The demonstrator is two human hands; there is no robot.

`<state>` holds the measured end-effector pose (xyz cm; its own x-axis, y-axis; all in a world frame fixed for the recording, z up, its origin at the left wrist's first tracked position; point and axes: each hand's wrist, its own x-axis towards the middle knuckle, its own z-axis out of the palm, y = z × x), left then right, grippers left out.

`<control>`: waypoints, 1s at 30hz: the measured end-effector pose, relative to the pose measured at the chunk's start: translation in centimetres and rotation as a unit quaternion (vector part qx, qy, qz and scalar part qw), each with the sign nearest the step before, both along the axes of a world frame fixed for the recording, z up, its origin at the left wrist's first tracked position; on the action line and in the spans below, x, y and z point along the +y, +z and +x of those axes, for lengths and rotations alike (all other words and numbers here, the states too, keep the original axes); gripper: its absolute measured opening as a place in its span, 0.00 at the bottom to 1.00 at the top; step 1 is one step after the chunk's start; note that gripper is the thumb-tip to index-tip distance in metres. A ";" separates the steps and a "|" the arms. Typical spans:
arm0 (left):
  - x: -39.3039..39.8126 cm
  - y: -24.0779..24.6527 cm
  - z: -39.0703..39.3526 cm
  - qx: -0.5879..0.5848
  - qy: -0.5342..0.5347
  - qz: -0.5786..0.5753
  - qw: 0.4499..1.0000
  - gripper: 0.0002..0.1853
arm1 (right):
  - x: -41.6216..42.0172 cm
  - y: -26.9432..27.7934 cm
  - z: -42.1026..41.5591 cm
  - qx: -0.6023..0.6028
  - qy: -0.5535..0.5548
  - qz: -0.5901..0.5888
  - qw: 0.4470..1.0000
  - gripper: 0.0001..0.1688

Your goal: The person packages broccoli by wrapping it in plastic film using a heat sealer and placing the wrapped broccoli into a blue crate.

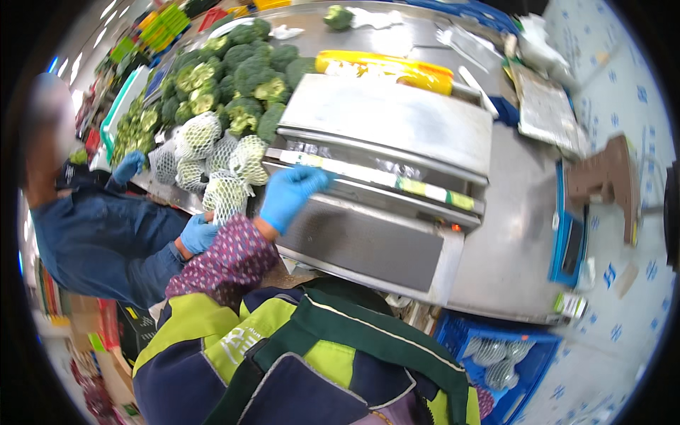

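My left hand, in a blue glove, is over the left end of the front bar of a metal film-wrapping machine. Its fingers are bent together; whether any film is between them is hidden. The bar bears a strip of white and green labels, and clear film lies behind it. Below the hand is the machine's dark hot plate, with a small orange light at its right. Left of my hand sit several broccoli heads in white foam nets. My right hand is out of view.
A co-worker's gloved hand touches a netted head; their other hand is farther left. Bare broccoli is heaped behind. A yellow roll lies behind the machine. A blue scale stands right; a blue crate holds wrapped heads below.
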<state>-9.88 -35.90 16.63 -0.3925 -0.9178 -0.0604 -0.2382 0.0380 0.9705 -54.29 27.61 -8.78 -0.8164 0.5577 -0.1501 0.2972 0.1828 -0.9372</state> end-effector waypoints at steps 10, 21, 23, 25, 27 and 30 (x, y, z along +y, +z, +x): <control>-25.1 5.1 2.3 -0.376 0.057 -0.424 0.822 0.53 | -24.4 16.2 -1.4 0.198 0.104 -0.106 0.969 0.16; -41.4 -3.3 -0.8 -0.462 -0.094 -0.258 0.844 0.41 | -43.7 22.8 4.7 0.103 0.296 -0.205 0.927 0.10; -42.9 -3.8 -0.1 -0.362 0.048 -0.246 0.898 0.34 | -42.4 21.8 3.8 0.091 0.305 -0.196 0.927 0.11; -44.1 -2.0 0.1 -0.272 0.154 -0.150 0.938 0.37 | -43.3 22.0 4.1 0.060 0.297 -0.227 0.925 0.11; -45.6 -0.9 1.1 -0.106 0.202 -0.172 0.958 0.38 | -43.9 21.9 3.7 0.043 0.298 -0.263 0.917 0.10; -44.4 3.7 5.0 -0.123 0.199 -0.346 0.908 0.40 | -45.8 22.6 3.9 0.020 0.328 -0.270 0.905 0.09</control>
<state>-4.88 -80.32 20.30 -0.0734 -0.8353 0.5449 -0.5738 0.4822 0.6620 -50.40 -18.19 13.83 -0.9559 -0.1954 -0.2191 0.2545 -0.1795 -0.9503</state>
